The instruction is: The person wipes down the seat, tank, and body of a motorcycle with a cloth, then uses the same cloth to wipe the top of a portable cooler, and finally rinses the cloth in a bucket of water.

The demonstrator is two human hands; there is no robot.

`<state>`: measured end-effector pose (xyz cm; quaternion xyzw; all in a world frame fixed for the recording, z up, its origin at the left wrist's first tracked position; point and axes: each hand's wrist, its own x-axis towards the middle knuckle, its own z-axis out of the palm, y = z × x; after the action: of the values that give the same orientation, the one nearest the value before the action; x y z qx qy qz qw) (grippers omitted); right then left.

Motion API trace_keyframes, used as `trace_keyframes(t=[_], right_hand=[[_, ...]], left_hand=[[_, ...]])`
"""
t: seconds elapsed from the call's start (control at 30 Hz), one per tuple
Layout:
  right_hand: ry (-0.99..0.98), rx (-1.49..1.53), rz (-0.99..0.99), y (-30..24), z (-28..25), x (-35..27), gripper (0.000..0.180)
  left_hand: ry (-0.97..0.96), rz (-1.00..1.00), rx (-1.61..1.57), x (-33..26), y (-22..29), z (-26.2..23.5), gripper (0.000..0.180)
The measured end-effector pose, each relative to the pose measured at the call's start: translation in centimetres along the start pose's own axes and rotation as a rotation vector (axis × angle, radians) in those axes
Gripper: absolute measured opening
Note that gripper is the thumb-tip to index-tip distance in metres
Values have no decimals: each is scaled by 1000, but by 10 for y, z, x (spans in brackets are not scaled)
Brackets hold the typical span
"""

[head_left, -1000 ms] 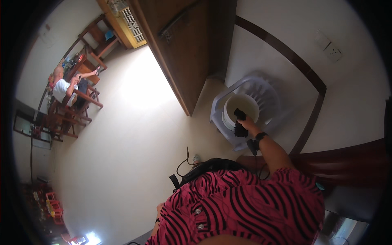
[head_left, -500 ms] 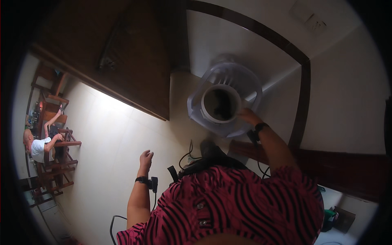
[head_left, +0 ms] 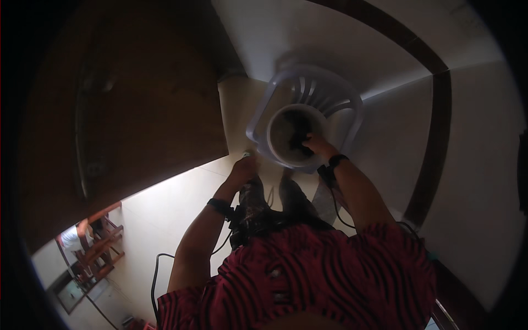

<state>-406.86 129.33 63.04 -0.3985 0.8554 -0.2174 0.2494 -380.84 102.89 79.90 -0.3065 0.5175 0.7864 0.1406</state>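
Observation:
A white round bucket (head_left: 273,124) stands on the seat of a pale lilac plastic chair (head_left: 352,118) with a slatted back. Inside it lies a dark, cloth-like bundle (head_left: 297,120), dim and hard to make out. My right hand (head_left: 319,145) reaches over the bucket's near right rim, its fingers closed at the edge of the bundle. Left of the bucket, apart from it and near the chair's front edge, is my left hand (head_left: 242,169). Its fingers are curled, with a small pale spot at their tips that I cannot identify.
A large dark wooden door (head_left: 154,110) stands to the left. White walls with a dark tile band (head_left: 437,126) meet behind the chair. Black cables (head_left: 155,275) hang from the bands on my wrists. At far left a person (head_left: 71,237) sits by wooden furniture (head_left: 104,245).
My right hand has gone from the bucket's rim to the dark bundle inside. My left hand has come forward and right, close to the chair. The view has turned, and the door fills more of it.

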Motion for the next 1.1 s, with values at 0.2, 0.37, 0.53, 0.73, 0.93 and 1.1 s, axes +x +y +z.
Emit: trace_keyframes(t=[0.2, 0.37, 0.53, 0.73, 0.93, 1.1], right_hand=[[-87, 535, 425, -116, 24, 34, 63], [66, 593, 457, -122, 28, 28, 70], [-64, 194, 453, -88, 79, 8, 57], [238, 615, 515, -140, 43, 10, 30], [313, 1074, 452, -226, -75, -18, 25], [561, 642, 379, -259, -86, -22, 28]], left_hand=[[47, -179, -100, 30, -3, -51, 47], [-45, -186, 22, 56, 6, -47, 51], [-85, -311, 55, 72, 13, -34, 52], [-58, -416, 34, 77, 9, -21, 60], [-6, -539, -191, 98, 41, 51, 49], [-13, -412, -474, 113, 36, 76, 28]])
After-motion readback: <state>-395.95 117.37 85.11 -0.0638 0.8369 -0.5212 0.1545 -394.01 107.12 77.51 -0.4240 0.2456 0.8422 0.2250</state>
